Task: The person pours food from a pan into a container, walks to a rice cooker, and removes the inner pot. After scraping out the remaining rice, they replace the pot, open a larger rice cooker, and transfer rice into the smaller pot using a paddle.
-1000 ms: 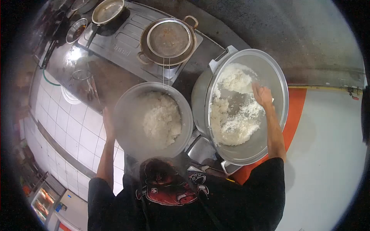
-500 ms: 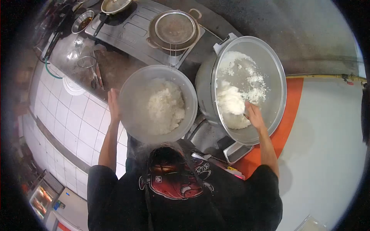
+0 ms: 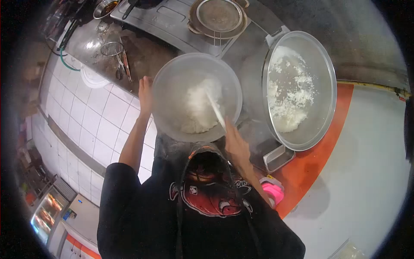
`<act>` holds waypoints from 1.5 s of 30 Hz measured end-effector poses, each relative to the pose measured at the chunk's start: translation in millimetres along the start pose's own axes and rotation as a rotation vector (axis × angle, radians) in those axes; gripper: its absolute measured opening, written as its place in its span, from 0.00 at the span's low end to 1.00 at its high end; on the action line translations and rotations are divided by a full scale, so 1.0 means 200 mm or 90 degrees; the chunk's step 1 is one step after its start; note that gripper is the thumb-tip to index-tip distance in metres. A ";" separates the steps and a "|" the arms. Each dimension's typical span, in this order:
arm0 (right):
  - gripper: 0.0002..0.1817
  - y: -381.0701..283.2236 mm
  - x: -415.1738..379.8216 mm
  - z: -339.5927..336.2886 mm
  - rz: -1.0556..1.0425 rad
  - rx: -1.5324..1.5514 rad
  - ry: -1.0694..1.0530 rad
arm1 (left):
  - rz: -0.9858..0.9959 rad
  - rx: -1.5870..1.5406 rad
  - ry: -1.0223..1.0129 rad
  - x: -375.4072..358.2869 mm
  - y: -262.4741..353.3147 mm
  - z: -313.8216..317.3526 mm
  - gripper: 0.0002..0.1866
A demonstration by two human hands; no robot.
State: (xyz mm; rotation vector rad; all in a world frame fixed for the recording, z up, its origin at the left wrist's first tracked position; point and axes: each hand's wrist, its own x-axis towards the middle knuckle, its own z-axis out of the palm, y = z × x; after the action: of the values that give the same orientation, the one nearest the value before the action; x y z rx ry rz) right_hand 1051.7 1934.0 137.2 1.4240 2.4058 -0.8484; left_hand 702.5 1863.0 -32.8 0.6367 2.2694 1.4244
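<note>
A round translucent bowl [image 3: 166, 105] holds a mound of white rice [image 3: 200, 101], with steam blurring it. At the bowl's left outer side is my left hand [image 3: 145, 96], fingers stretched out along the wall. My right hand [image 3: 235, 144] is closed round the handle of a white paddle [image 3: 217, 111], whose far end is in the rice inside the bowl. To the right stands a large metal pot [image 3: 330, 103], tilted towards the bowl, with more white rice [image 3: 293, 99] scattered and clumped inside it.
A stove [image 3: 172, 26] is at the top, with a strainer on a pan [image 3: 219, 16]. Scissors [image 3: 119, 69] and a small wire strainer [image 3: 111, 48] lie on the dark counter at left. A metal tray [image 3: 279, 159] and a pink object [image 3: 274, 192] sit at lower right.
My right hand has moved left from the big pot to the bowl, bringing the paddle and rice with it. Less rice shows in the pot. The whole view has shifted.
</note>
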 end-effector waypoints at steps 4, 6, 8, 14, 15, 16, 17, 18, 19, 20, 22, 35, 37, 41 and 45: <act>0.16 -0.06 0.01 -0.21 -0.067 0.217 0.153 | 0.050 0.052 -0.049 0.02 -0.02 -0.03 0.23; 0.13 0.02 -0.05 -0.41 0.040 0.438 0.111 | 0.145 0.152 -0.025 0.02 -0.30 0.02 0.22; 0.12 0.12 -0.09 -0.58 0.112 0.588 0.148 | 0.248 0.245 -0.004 0.06 -0.39 0.03 0.23; 0.14 0.83 0.25 -0.96 0.107 0.136 0.277 | 0.313 0.322 -0.029 0.01 -0.46 -0.02 0.27; 0.14 0.97 0.35 -0.98 0.112 -0.070 0.317 | 0.219 0.276 -0.027 0.01 -0.39 -0.02 0.26; 0.14 1.06 0.44 -1.01 0.112 -0.071 0.323 | 0.125 0.231 -0.022 0.01 -0.31 -0.03 0.25; 0.14 1.14 0.54 -1.04 0.156 -0.238 0.333 | 0.126 0.227 -0.017 0.01 -0.18 -0.04 0.25; 0.14 1.19 0.65 -1.09 0.200 -0.403 0.340 | 0.047 0.157 -0.066 0.03 -0.03 -0.06 0.25; 0.14 1.20 0.76 -1.14 0.194 -0.403 0.342 | -0.033 0.087 -0.116 0.02 0.05 -0.07 0.28; 0.15 1.21 0.88 -1.19 0.160 -0.447 0.330 | -0.031 0.087 -0.110 0.02 0.05 -0.05 0.28; 0.15 1.25 1.11 -1.25 0.125 -0.486 0.317 | 0.138 0.305 -0.061 0.01 0.05 -0.03 0.24; 0.17 1.11 1.38 -1.19 -0.220 -0.367 0.188 | -0.060 -0.017 -0.017 0.00 0.14 -0.02 0.15; 0.18 1.05 1.36 -1.15 -0.233 -0.350 0.181 | 0.097 0.206 -0.021 0.01 0.22 0.00 0.14; 0.18 1.00 1.27 -0.99 -0.206 -0.277 0.108 | -0.113 0.096 -0.064 0.02 0.21 -0.02 0.14; 0.18 0.97 1.12 -0.86 -0.216 -0.154 -0.023 | 0.095 0.186 -0.034 0.03 -0.14 -0.05 0.14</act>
State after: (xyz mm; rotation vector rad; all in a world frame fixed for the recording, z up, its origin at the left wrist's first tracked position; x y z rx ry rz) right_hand 1122.7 2266.8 101.8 0.9216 2.6564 -0.6123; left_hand 688.1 1847.9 -54.7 0.9399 2.4525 1.1289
